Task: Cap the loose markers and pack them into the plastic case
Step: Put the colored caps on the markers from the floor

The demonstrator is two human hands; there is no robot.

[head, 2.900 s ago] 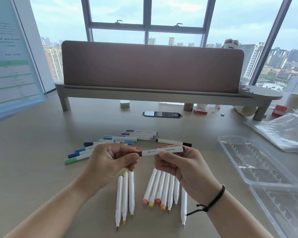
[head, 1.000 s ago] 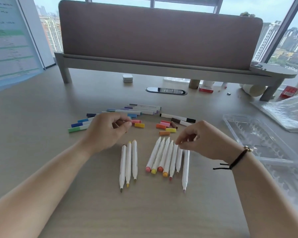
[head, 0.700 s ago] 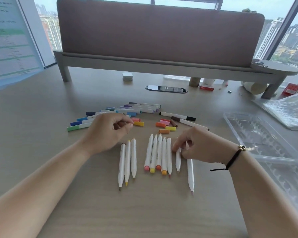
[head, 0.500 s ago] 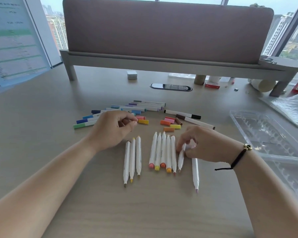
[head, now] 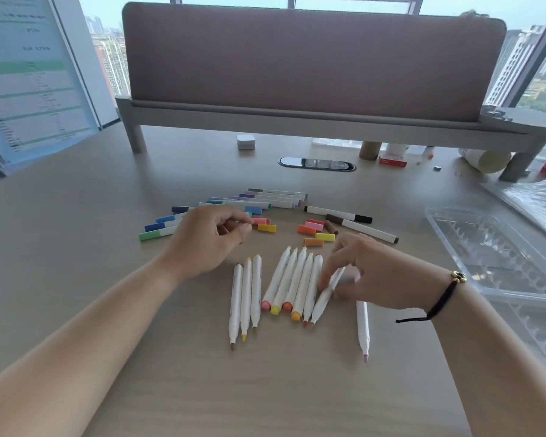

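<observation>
Capped markers with blue and green ends (head: pixel 161 228) lie in a fan on the pale wooden desk (head: pixel 76 241) at the far left, partly behind the left hand (head: pixel 207 244). This hand hovers over the desk with fingers curled, and thumb and forefinger pinch something small and dark; I cannot tell what it is. Just right of its fingertips lie a pink cap (head: pixel 261 221) and a yellow-orange cap (head: pixel 267 228). Below them three white uncapped markers (head: pixel 246 298) lie side by side. Next comes a tight row of five white markers (head: pixel 292 283), and behind it a small group of loose orange, pink and yellow caps (head: pixel 316 230). The right hand (head: pixel 382 275) grasps a white uncapped marker (head: pixel 323 299) with its fingertips, beside that row. One more white marker (head: pixel 362 326) lies apart, partly under this hand. At the far right the clear plastic case (head: pixel 498 257) stands open, no marker in it.
</observation>
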